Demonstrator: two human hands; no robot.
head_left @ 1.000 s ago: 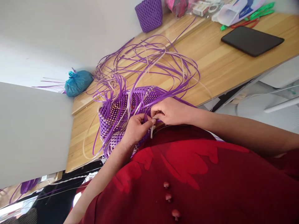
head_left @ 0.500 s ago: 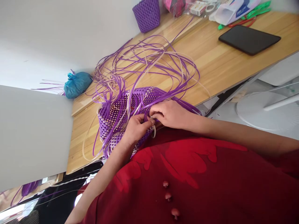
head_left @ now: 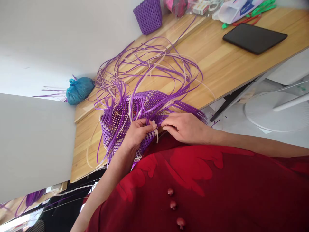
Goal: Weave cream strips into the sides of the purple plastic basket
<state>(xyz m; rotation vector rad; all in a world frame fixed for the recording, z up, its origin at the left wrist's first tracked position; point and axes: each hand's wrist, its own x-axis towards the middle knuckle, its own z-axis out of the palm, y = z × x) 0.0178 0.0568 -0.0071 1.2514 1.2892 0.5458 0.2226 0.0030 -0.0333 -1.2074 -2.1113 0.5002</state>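
Note:
A half-woven purple and cream basket (head_left: 118, 119) of plastic strips lies at the table's near edge, against my red clothing. Long loose purple and cream strips (head_left: 166, 75) fan out from its rim over the table. At the basket's near side, my left hand (head_left: 138, 133) pinches a cream strip (head_left: 157, 136) between thumb and forefinger; its end curls down below the fingertips. My right hand (head_left: 187, 128) is just to the right, thumb and forefinger close together beside the weave. What lies between those fingertips, if anything, is too small to make out.
A finished purple basket (head_left: 148, 17) stands at the back by the wall. A black tablet-like slab (head_left: 255, 38) lies at right, near red-handled scissors (head_left: 248, 21) and green clips (head_left: 264, 8). A tied blue bag (head_left: 79, 91) sits at left. A white fan base (head_left: 275, 111) is on the floor.
My right hand has drawn off the cream strip and moved a little right and down, apart from my left. The left hand keeps its pinch at nearly the same spot. The view has shifted slightly.

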